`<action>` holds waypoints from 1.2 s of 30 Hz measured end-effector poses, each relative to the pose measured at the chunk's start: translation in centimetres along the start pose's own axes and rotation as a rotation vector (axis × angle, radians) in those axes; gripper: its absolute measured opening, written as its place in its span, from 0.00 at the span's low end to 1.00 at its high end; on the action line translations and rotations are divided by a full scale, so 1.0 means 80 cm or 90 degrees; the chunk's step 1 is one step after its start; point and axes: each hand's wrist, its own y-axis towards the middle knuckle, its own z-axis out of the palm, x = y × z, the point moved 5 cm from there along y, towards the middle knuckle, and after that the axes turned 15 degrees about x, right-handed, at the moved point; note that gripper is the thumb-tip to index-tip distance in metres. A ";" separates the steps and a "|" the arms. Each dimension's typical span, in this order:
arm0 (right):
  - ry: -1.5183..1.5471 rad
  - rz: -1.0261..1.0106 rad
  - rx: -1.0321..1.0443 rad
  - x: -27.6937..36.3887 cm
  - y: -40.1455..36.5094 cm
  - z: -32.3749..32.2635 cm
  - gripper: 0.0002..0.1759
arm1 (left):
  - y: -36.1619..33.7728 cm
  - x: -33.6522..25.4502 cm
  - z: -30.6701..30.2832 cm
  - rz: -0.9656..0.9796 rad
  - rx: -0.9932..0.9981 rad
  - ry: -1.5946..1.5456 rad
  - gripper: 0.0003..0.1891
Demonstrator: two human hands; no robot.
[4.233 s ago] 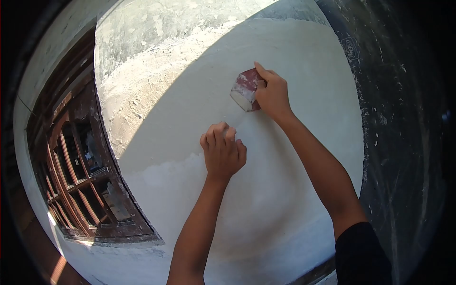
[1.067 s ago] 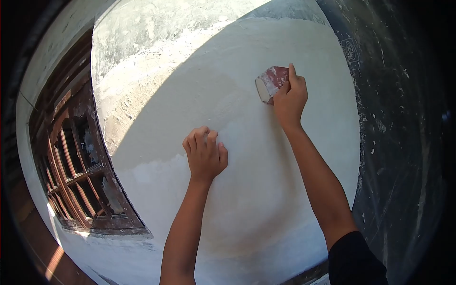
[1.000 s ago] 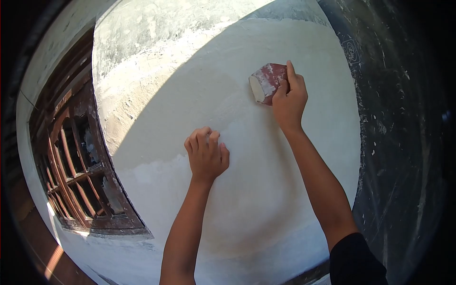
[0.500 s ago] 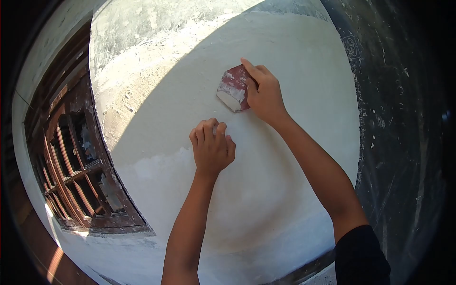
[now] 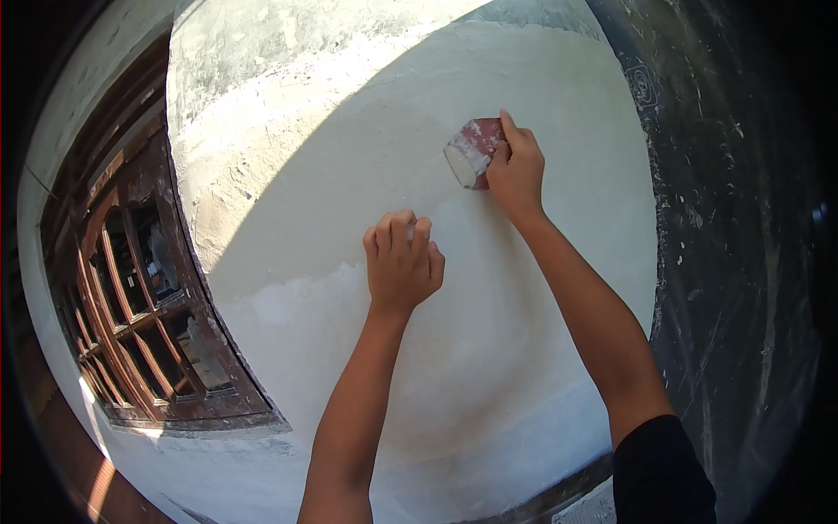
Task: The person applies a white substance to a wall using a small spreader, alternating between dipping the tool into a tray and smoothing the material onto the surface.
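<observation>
My right hand (image 5: 517,170) is closed on a flat red scraper (image 5: 480,144), which lies against the pale plastered wall (image 5: 471,288). White paste is smeared over the scraper's face and along its left edge. Lower and to the left, my left hand (image 5: 403,262) is held in front of the wall with its fingers curled in; something small and pale shows between the fingers, too hidden to name.
A brown wooden window frame (image 5: 144,327) with glass panes stands at the left. Dark, scratched wall surface (image 5: 724,262) runs down the right side. Sunlight falls on rough plaster (image 5: 253,113) at the upper left.
My right hand has moved right with the scraper, which has turned slightly. My left hand has shifted a little to the right, its fingers still curled.
</observation>
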 end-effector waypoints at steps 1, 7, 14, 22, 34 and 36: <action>-0.034 0.043 -0.122 -0.015 -0.003 -0.021 0.27 | 0.000 0.000 0.000 -0.002 0.000 -0.003 0.19; -0.042 0.054 -0.073 -0.008 -0.036 -0.061 0.26 | 0.001 -0.004 0.005 0.015 0.011 0.003 0.17; 0.071 0.135 0.097 -0.011 -0.077 -0.073 0.23 | 0.004 -0.004 0.007 0.051 0.013 0.036 0.17; 0.105 0.259 0.189 -0.047 -0.141 -0.111 0.21 | -0.016 -0.075 0.008 -0.003 0.027 -0.107 0.18; 0.169 0.470 0.294 -0.136 -0.331 -0.187 0.19 | -0.153 -0.289 0.043 -0.056 0.236 -0.407 0.17; 0.151 0.516 0.309 -0.151 -0.372 -0.206 0.19 | -0.180 -0.324 0.047 -0.064 0.277 -0.433 0.17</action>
